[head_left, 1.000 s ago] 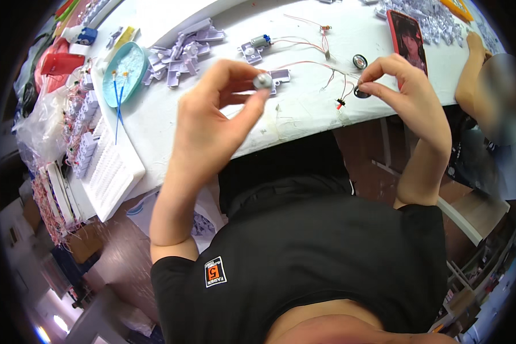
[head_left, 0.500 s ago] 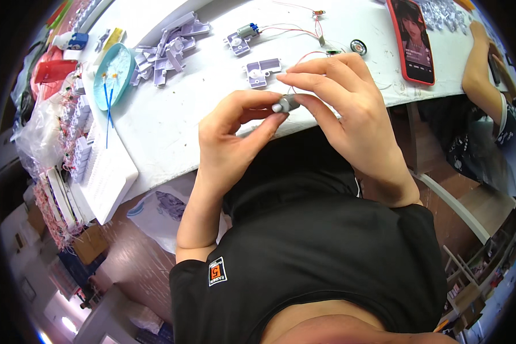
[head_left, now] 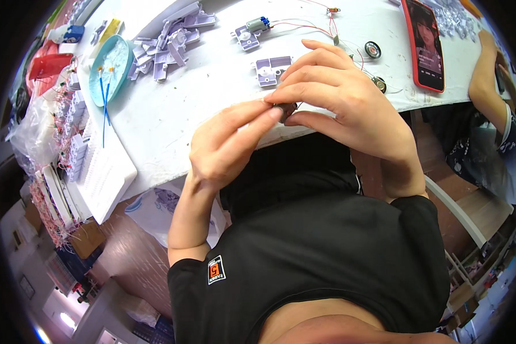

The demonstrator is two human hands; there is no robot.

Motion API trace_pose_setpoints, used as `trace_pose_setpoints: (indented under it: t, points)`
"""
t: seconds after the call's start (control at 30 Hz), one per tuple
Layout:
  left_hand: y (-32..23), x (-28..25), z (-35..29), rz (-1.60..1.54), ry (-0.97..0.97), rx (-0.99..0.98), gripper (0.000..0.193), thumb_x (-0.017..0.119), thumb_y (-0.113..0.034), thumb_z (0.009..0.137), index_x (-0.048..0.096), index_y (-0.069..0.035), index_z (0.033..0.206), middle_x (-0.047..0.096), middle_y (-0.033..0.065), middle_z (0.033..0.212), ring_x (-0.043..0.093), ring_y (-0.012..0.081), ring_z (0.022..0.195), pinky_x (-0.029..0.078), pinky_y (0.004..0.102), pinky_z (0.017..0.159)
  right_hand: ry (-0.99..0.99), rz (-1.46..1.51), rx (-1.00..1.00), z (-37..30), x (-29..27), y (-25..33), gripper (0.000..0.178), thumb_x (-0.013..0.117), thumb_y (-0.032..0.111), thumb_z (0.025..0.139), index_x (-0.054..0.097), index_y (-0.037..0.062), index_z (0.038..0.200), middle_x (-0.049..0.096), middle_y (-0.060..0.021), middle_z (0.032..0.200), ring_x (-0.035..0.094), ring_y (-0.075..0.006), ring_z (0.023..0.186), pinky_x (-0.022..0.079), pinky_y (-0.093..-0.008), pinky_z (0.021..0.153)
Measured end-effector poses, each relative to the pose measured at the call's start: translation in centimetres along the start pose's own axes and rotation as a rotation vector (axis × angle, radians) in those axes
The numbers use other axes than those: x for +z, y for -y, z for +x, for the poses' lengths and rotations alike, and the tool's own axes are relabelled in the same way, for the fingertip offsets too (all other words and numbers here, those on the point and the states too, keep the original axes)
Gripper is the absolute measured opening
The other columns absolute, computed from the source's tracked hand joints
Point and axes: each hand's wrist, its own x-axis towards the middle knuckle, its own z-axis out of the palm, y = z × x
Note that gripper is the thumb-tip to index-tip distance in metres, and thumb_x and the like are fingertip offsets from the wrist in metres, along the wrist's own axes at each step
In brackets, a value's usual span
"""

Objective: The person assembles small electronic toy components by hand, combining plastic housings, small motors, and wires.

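Observation:
A small grey motor [head_left: 286, 110] is pinched between my two hands just above the table's front edge, mostly covered by fingers. My left hand [head_left: 226, 140] grips one end with thumb and fingertips. On the other end, my right hand [head_left: 350, 106] has thumb and index finger closed, its other fingers raised and bent. Beyond the hands lies an open lilac plastic housing [head_left: 271, 70]. Farther back, another motor [head_left: 258, 24] with a blue end sits on a second lilac housing [head_left: 246, 39], and red and white wires run from it to the right.
Round speakers [head_left: 372, 50] lie on the white table [head_left: 172, 123] right of the wires. A red-cased phone [head_left: 427, 49] stands farther right. Lilac parts [head_left: 172, 43] are piled at the back left, beside a turquoise dish [head_left: 93, 86] with blue sticks. At far right is another person's arm [head_left: 481, 74].
The motor has turned in my fingers, and its white tip no longer shows. My left fingers have straightened over it. A second round speaker has come into sight beside my right hand.

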Motion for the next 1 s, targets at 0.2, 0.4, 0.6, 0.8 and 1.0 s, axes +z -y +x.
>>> trace_pose_setpoints:
  t: [0.2, 0.4, 0.6, 0.8, 1.0]
  points:
    - [-1.9, 1.1, -0.3, -0.240, -0.093, -0.429, 0.042, 0.073, 0.014, 0.082, 0.068, 0.004, 0.122, 0.073, 0.0190, 0.112, 0.073, 0.0286, 0.103, 0.059, 0.0354, 0.089, -0.228, 0.003, 0.094, -0.7, 1.6, -0.3, 0.035, 0.083, 0.015, 0.075, 0.072, 0.0104, 0.107, 0.070, -0.0029, 0.098, 0.063, -0.0238, 0.102, 0.044, -0.0438, 0.104]
    - [-1.5, 1.6, -0.7, 0.029, -0.115, -0.305, 0.040, 0.080, 0.013, 0.078, 0.072, 0.002, 0.115, 0.073, 0.0190, 0.110, 0.074, 0.0299, 0.102, 0.061, 0.0362, 0.087, -0.321, 0.055, 0.171, -1.0, 2.1, 0.6, 0.037, 0.085, 0.019, 0.076, 0.073, 0.0106, 0.109, 0.071, -0.0029, 0.097, 0.063, -0.0232, 0.105, 0.040, -0.0463, 0.108]
    - [-1.5, 1.8, -0.4, 0.095, -0.123, -0.149, 0.037, 0.079, 0.016, 0.076, 0.072, 0.002, 0.110, 0.075, 0.0207, 0.104, 0.076, 0.0313, 0.095, 0.063, 0.0372, 0.083, -0.227, 0.171, 0.311, -1.5, 1.6, 0.9, 0.030, 0.087, 0.018, 0.076, 0.077, 0.0107, 0.103, 0.070, -0.0027, 0.095, 0.062, -0.0208, 0.104, 0.037, -0.0482, 0.111]
    - [-1.4, 1.0, -0.6, 0.062, -0.105, -0.100, 0.037, 0.080, 0.015, 0.075, 0.072, 0.002, 0.108, 0.075, 0.0204, 0.102, 0.077, 0.0311, 0.091, 0.064, 0.0357, 0.080, -0.210, 0.300, 0.310, -1.2, 1.4, 1.0, 0.021, 0.081, 0.020, 0.077, 0.078, 0.0113, 0.097, 0.069, -0.0039, 0.085, 0.061, -0.0231, 0.099, 0.037, -0.0420, 0.108]
    - [-1.1, 0.2, -0.7, -0.001, -0.075, -0.098, 0.036, 0.080, 0.012, 0.076, 0.072, 0.003, 0.109, 0.075, 0.0210, 0.103, 0.077, 0.0301, 0.089, 0.064, 0.0342, 0.075, -0.085, 0.258, 0.284, -0.8, 0.4, 1.4, 0.021, 0.078, 0.014, 0.078, 0.079, 0.0113, 0.099, 0.068, -0.0026, 0.086, 0.062, -0.0199, 0.096, 0.036, -0.0437, 0.112]
